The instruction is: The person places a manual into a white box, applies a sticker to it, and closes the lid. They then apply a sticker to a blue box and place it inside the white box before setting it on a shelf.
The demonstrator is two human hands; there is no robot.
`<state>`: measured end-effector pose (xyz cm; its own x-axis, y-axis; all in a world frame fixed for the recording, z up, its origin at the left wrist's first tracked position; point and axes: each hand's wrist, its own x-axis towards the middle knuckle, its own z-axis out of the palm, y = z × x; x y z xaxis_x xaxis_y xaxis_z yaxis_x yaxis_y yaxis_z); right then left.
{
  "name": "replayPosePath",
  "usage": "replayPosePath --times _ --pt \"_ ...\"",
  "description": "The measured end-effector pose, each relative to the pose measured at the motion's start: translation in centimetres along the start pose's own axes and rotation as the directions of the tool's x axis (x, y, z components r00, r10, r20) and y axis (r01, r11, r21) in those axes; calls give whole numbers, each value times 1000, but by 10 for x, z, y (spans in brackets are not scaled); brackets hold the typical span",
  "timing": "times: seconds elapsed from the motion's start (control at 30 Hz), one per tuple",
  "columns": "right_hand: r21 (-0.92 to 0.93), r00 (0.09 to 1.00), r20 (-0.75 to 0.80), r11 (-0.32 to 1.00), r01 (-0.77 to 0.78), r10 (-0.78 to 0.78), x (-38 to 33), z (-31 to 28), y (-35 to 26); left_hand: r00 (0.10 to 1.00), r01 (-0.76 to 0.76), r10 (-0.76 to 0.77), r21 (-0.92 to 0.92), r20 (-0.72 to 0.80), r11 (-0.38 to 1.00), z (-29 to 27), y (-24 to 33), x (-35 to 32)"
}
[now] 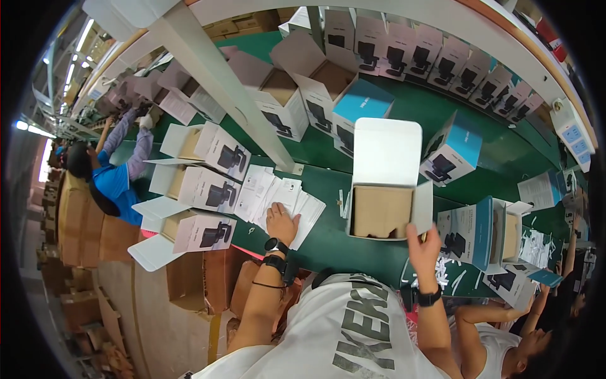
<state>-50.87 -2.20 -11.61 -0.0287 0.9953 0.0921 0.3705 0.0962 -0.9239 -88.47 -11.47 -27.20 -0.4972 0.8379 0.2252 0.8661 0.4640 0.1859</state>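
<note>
Green belt [328,240]: long conveyor surface running across the bench, crowded with printed cartons; it carries everything named below.
Open box [385,189]: white carton with its lid flap [386,151] standing up, a brown cardboard insert [380,211] filling it; sits straight ahead on the belt.
Leaflet stack [278,196]: white printed sheets fanned out on the belt, left of the open box and well apart from it.
Right hand [421,243]: raised at the box's near right corner, fingers spread and loosely open, touching the side flap [423,207]; nothing clamped.
Left hand [281,224]: lies flat, palm down, on the leaflets; whether a sheet is pinched I cannot tell.
Step, as I judge it: steadying the carton while picking a leaflet.
Next move calls for: lifting a single sheet free and carrying it rightward over the insert.
</note>
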Motion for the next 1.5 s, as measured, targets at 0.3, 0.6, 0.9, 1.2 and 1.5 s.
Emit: replayPosePath --times 0.3,0.6,0.9,1.2,1.5 --pt "94 882 319 914 -395 348 -88 -58 61 977 209 -179 -335 117 919 -71 15 22" --pt "-80 857 344 922 -380 383 -94 -38 56 946 -310 271 -734 -177 604 -180 121 -14" --pt "-191 888 368 957 -219 277 -76 -44 25 968 -231 181 -902 -174 366 -183 166 4" --pt "226 976 90 951 -212 196 -19 -17 -18 934 -280 340 -820 -112 499 -155 167 4" --pt "-265 996 35 960 93 -87 14 -22 -38 569 -775 822 -316 27 547 -161 199 6"
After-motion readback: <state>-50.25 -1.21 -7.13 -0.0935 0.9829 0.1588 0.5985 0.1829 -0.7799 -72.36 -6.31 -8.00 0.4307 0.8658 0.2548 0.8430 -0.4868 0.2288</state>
